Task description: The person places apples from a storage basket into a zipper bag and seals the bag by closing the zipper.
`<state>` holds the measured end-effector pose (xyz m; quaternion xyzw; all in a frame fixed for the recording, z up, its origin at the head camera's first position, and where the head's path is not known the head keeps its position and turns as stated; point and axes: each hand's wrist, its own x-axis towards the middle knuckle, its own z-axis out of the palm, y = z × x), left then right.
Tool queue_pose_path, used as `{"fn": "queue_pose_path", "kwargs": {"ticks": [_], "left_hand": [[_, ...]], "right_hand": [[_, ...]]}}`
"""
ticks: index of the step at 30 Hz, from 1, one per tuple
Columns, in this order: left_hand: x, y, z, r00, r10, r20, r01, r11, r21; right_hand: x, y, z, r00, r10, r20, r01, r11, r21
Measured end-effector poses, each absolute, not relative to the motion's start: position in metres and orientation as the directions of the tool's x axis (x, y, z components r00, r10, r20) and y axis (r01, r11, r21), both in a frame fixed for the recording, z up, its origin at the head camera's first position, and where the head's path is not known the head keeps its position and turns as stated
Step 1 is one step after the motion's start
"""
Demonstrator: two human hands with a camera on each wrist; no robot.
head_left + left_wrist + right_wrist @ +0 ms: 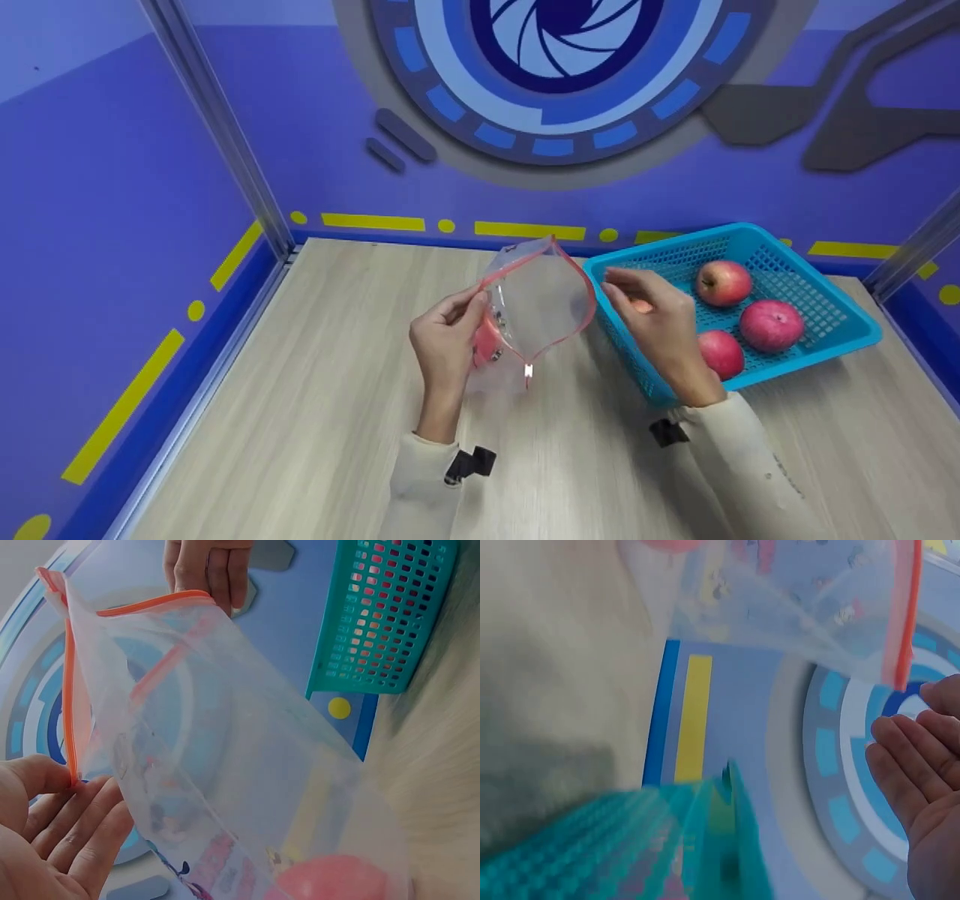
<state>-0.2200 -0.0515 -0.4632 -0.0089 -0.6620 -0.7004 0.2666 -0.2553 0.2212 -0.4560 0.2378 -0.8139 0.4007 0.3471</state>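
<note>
Remotely, I watch my left hand [444,334] pinch the coral rim [592,289] of a clear zip bag [541,300] over the table [315,390] — film likely soft, slippery, best gripped at that firmer edge — while my right hand [660,322], fingers extended, holds nothing beside it.

The zip bag [544,300] is above the middle of the table [300,412], between the left hand [442,337] and right hand [660,322]. A round item [334,879], perhaps an apple, lies at its bottom. The basket [814,355] stands to the right, before the back wall [285,135]; inside, one apple [724,283] lies behind a second apple [772,326] and a third apple [721,354].
</note>
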Motion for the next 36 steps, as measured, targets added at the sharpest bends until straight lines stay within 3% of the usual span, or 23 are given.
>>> {"fn": "queue_pose_path", "kwargs": {"ticks": [9,21,29,36], "left_hand": [[-0.22,-0.052,-0.463,-0.863,-0.378,0.334,0.366,-0.014,0.931],[-0.22,-0.053,-0.464,-0.865,-0.368,0.342,0.375,-0.019,0.927],[-0.221,-0.053,-0.464,-0.861,-0.373,0.345,0.377,-0.012,0.926],[-0.221,-0.053,-0.463,-0.862,-0.376,0.34,0.373,-0.017,0.928]], "right_hand": [[-0.257,0.255,-0.459,-0.684,-0.073,0.726,-0.612,0.599,-0.516],[-0.258,0.292,-0.468,-0.795,-0.111,0.596,-0.516,0.64,-0.569],[-0.252,0.318,-0.473,-0.914,-0.169,0.369,-0.39,0.615,-0.685],[-0.251,0.332,-0.475,-0.955,-0.216,0.201,-0.294,0.64,-0.71]]}}
